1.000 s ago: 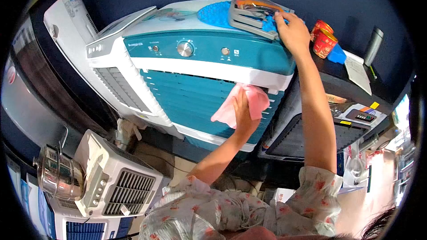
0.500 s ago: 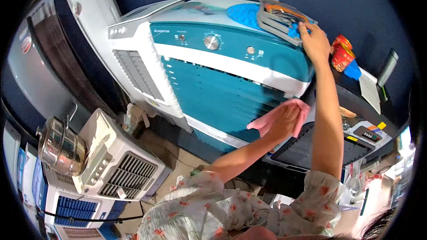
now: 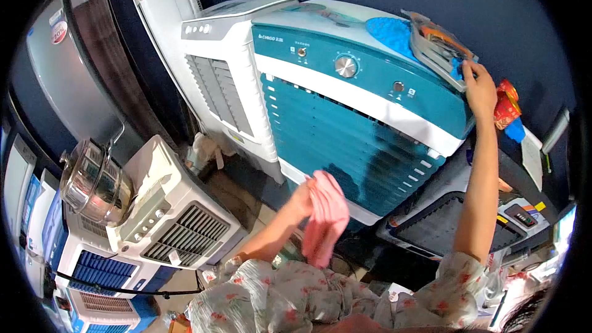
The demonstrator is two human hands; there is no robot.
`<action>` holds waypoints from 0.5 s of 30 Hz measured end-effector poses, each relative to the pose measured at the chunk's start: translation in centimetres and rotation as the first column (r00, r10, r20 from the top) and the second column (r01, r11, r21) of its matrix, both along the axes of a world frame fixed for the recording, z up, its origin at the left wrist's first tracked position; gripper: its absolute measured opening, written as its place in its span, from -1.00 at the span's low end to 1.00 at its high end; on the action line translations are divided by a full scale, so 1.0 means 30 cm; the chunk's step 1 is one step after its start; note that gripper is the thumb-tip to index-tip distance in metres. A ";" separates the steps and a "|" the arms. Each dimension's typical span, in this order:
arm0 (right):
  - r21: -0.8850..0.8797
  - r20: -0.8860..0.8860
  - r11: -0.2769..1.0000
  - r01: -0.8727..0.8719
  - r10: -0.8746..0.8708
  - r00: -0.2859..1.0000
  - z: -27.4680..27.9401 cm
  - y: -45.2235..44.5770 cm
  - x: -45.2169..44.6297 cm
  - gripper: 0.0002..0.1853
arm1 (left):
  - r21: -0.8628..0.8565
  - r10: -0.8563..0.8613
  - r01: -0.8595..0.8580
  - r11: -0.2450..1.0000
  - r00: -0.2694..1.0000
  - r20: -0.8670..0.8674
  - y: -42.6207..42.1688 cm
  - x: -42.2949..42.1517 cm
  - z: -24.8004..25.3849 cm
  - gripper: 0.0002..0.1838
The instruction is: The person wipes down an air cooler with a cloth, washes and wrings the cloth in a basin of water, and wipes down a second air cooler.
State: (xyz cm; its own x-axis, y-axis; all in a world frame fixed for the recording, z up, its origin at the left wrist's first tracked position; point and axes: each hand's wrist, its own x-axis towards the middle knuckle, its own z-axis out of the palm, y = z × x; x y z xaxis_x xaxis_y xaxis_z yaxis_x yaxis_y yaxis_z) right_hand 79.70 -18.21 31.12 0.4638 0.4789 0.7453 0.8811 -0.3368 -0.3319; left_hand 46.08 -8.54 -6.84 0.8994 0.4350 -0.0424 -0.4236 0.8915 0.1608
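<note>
My left hand (image 3: 301, 200) is closed on a pink cloth (image 3: 327, 219), which hangs down in front of the teal and white air cooler (image 3: 345, 139). The cloth is apart from the cooler's louvred front. Over at the cooler's top right corner, my right hand (image 3: 481, 91) has its fingers closed on the end of a grey, frame-like plastic tray (image 3: 431, 60). Clear wrapping and something orange show in that tray. Beside it on the cooler's top lies a bumpy blue pad (image 3: 390, 36). A round silver knob (image 3: 346, 66) sits on the control panel.
A grey and white cooler (image 3: 225, 86) stands left of the teal one. At lower left, a steel pot (image 3: 92, 182) rests on a beige cooler (image 3: 179, 228). Red patterned cups (image 3: 507, 106) are on a dark unit at the right. A thin black cable (image 3: 123, 293) crosses the lower left.
My left hand has drawn the pink cloth away from the cooler's lower right front, to the left and toward me. My right hand stays at the tray. The view has shifted left.
</note>
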 end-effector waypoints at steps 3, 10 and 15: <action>0.001 -0.014 1.000 -0.008 0.008 1.000 -0.007 0.013 0.036 -0.53 | 0.172 0.232 -0.172 0.970 0.865 -0.445 -0.001 -0.134 0.270 -0.50; -0.042 -0.016 0.999 -0.012 0.011 1.000 -0.006 0.018 0.052 -0.51 | 0.674 0.543 0.398 0.623 0.400 -0.738 0.154 -0.317 0.408 -0.40; -0.045 -0.046 0.999 0.026 -0.028 0.999 -0.002 0.015 0.031 -0.50 | 0.577 0.402 0.014 0.816 0.703 -0.586 0.273 -0.442 0.416 -0.46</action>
